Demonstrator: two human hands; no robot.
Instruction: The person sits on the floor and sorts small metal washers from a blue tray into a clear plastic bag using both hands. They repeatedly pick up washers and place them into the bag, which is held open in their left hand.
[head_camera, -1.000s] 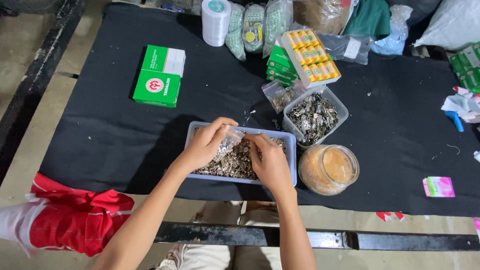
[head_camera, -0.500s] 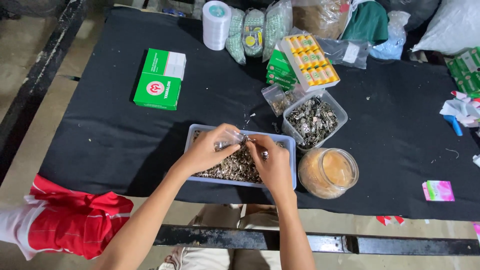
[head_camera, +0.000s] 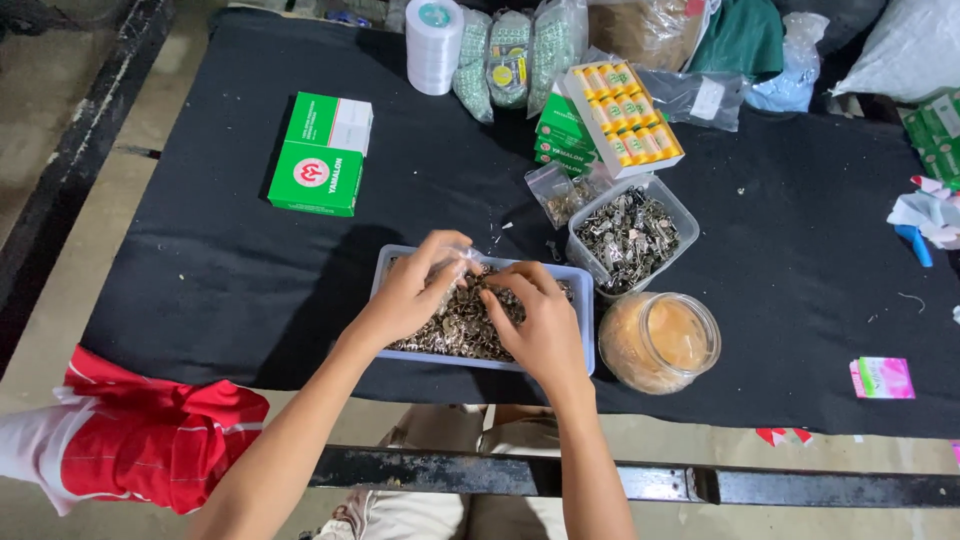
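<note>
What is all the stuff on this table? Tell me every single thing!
Tray: one, pale blue, front middle, full of small metal parts.
Small clear bag: one, at the left hand's fingers.
Clear tub: one, behind the tray, metal bits inside.
Round jar: one, clear, orange-tan contents, right of the tray.
Green boxes: two, green and white, left.
Yellow-item box: one, back, atop green boxes.
White roll: one, back.
Pink packet: one, right edge.
Black cloth: one, covers the table.
Left hand: over the tray.
Right hand: over the tray.

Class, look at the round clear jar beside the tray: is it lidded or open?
Open: the jar shows a bare rim and orange-tan contents, no lid visible.
</note>
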